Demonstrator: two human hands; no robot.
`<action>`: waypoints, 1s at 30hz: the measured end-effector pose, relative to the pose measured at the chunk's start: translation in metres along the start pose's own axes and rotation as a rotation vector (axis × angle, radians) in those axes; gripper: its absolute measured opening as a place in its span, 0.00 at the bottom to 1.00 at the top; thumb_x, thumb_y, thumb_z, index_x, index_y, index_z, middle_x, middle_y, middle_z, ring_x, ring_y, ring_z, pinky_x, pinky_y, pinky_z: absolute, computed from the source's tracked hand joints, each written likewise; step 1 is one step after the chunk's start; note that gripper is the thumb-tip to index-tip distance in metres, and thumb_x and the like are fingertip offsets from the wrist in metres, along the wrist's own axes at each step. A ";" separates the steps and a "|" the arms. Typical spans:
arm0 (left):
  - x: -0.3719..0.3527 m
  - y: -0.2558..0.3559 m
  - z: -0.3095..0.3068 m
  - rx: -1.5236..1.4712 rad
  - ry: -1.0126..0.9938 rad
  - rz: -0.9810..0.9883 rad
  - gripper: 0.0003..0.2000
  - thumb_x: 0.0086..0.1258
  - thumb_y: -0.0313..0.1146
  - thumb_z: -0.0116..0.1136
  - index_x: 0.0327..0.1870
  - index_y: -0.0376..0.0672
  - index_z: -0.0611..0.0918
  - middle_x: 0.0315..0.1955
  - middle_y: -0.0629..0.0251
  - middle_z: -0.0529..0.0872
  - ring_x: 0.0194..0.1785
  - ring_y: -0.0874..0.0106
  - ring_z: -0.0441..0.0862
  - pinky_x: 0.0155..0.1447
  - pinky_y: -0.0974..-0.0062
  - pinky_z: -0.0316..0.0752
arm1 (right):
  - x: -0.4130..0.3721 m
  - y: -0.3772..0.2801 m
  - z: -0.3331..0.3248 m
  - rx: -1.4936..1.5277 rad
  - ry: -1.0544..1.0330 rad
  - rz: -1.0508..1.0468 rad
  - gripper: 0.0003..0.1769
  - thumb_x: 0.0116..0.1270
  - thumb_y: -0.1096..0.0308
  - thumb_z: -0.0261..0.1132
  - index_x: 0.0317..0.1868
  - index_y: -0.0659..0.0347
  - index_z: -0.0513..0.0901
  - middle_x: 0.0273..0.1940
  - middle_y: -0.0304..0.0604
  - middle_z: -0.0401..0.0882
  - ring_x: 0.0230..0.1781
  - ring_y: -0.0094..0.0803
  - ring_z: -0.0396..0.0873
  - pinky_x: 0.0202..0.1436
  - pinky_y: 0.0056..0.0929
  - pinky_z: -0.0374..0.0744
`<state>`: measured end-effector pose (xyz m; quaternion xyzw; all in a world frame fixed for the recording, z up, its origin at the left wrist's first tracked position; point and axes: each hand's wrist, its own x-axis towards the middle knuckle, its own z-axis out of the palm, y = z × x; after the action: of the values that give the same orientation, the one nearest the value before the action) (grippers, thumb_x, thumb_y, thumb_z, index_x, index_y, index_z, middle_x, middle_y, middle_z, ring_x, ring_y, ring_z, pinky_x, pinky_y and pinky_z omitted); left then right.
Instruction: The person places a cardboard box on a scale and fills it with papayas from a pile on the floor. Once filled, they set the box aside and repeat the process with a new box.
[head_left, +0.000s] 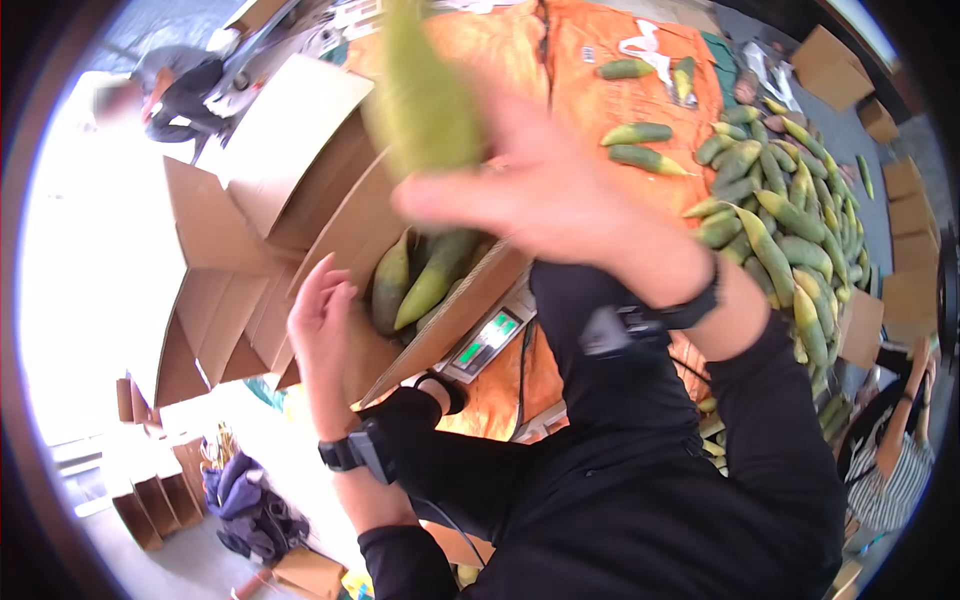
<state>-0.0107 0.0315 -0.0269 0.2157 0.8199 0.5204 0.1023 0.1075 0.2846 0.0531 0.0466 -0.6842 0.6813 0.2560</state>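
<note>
A green radish [425, 105], blurred by motion, is in my right hand [520, 180] above the cardboard box [450, 325]. The thumb lies across the radish's lower end. Inside the box lie several more green radishes [435, 280]. My left hand [322, 305] is beside the box's left side, its fingers loosely bent and apart, with nothing in them. Under the box is a scale [490, 342] with a lit green display.
A large heap of green radishes [790, 215] lies to the right of an orange sheet [580, 100], with a few loose ones on it. Empty cardboard boxes [215, 300] stand at left. Another person [185, 90] is at upper left; a person in stripes [895, 470] is at lower right.
</note>
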 end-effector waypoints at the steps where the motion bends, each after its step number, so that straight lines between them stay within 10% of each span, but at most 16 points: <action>1: -0.001 0.003 -0.001 0.002 0.042 0.003 0.18 0.68 0.23 0.54 0.60 0.37 0.75 0.42 0.63 0.83 0.41 0.77 0.82 0.45 0.81 0.76 | 0.003 0.020 0.012 -0.122 -0.044 -0.042 0.32 0.54 0.62 0.72 0.57 0.62 0.70 0.45 0.49 0.79 0.44 0.40 0.80 0.50 0.33 0.75; 9: -0.003 0.005 -0.015 -0.185 0.310 -0.025 0.17 0.76 0.35 0.48 0.61 0.38 0.74 0.47 0.60 0.81 0.45 0.74 0.81 0.46 0.81 0.76 | -0.007 0.086 0.064 -1.002 -0.728 0.213 0.27 0.56 0.61 0.65 0.58 0.53 0.74 0.43 0.45 0.81 0.47 0.40 0.79 0.46 0.43 0.70; 13: -0.002 -0.002 -0.010 0.021 0.205 -0.070 0.16 0.75 0.35 0.50 0.59 0.38 0.76 0.46 0.62 0.82 0.46 0.75 0.80 0.48 0.82 0.75 | -0.016 0.106 0.075 -0.988 -0.698 0.165 0.10 0.57 0.62 0.62 0.33 0.57 0.85 0.30 0.44 0.85 0.34 0.39 0.83 0.38 0.44 0.74; 23: -0.002 -0.020 -0.005 0.137 -0.142 -0.103 0.15 0.71 0.27 0.55 0.57 0.36 0.77 0.41 0.66 0.82 0.42 0.79 0.79 0.50 0.83 0.73 | -0.030 0.059 -0.026 -0.448 -0.252 0.113 0.18 0.63 0.60 0.61 0.51 0.57 0.81 0.36 0.47 0.84 0.38 0.41 0.82 0.42 0.35 0.78; 30: -0.004 -0.013 0.002 0.197 -0.157 -0.125 0.15 0.71 0.28 0.54 0.57 0.36 0.77 0.40 0.65 0.83 0.41 0.78 0.80 0.49 0.82 0.75 | -0.173 0.127 -0.187 -0.903 0.044 0.647 0.17 0.64 0.63 0.58 0.51 0.62 0.78 0.44 0.50 0.82 0.45 0.41 0.81 0.48 0.34 0.77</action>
<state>-0.0099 0.0266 -0.0392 0.2133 0.8682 0.4117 0.1767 0.2580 0.4225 -0.1444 -0.2944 -0.8822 0.3649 0.0424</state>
